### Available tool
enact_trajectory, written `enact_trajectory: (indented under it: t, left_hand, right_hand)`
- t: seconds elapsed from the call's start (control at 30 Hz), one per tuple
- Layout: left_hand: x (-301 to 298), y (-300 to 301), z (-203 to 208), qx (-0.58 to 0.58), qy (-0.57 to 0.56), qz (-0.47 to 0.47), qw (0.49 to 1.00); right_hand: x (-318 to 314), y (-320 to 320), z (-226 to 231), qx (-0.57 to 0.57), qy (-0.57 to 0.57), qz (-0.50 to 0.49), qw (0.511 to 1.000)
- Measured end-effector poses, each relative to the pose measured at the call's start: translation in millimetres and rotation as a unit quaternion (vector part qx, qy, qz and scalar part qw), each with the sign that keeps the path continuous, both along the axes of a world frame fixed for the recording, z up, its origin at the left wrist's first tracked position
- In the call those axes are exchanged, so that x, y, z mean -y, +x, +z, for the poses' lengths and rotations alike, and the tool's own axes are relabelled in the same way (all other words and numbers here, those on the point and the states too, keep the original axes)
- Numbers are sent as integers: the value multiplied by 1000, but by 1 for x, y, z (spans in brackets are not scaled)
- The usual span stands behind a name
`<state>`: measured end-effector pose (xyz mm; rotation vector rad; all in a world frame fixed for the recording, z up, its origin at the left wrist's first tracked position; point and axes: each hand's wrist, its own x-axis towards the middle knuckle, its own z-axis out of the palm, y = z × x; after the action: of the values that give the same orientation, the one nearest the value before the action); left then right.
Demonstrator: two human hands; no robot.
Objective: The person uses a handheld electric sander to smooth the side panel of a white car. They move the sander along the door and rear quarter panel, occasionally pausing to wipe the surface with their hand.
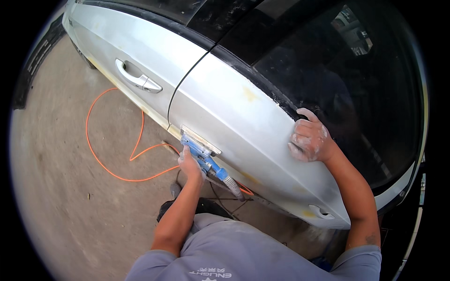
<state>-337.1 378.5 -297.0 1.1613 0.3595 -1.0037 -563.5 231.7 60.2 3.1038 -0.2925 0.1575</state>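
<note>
My left hand (188, 165) is closed round a blue, long-plated power sander (196, 146). The sander's pale flat pad lies along the lower side of a silver-white car door (225, 110), just right of the seam between two doors. A grey ribbed hose (229, 182) runs from the tool's blue connector toward my body. Farther right, my right hand (310, 136) leans on the same door at the window's lower edge, its fingers bent but partly apart, with no tool in it. White dust coats its knuckles.
Orange air hose (86, 124) loops over the concrete floor (56, 154) at left. The neighbouring door has a silver handle (138, 77). Dark window glass (347, 93) lies beyond the sill. Yellowish patches (249, 95) mark the paint, and a dark slotted part (40, 58) lies far left.
</note>
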Motion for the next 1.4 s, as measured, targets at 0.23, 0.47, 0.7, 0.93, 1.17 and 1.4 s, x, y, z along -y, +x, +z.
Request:
enact_trajectory:
  t: [0.23, 0.47, 0.7, 0.93, 1.17, 1.4]
  left_hand:
    - [-14, -44, 59, 101, 23, -18, 994]
    - [12, 8, 34, 107, 39, 16, 993]
    - [-13, -39, 30, 74, 24, -26, 997]
    - [-5, -23, 62, 176, 57, -25, 982]
    - [2, -1, -2, 35, 20, 7, 999]
    - [-21, -49, 82, 242, 21, -67, 968]
  right_hand:
    - [-2, -3, 2, -12, -2, -4, 1000]
    - [-2, -7, -1, -10, 0, -7, 1000]
    - [-4, 1, 4, -18, -14, -12, 1000]
    - [-4, -3, 0, -10, -12, -7, 1000]
    - [-3, -2, 0, -8, -5, -7, 1000]
    - [-4, 1, 1, -39, -20, -12, 999]
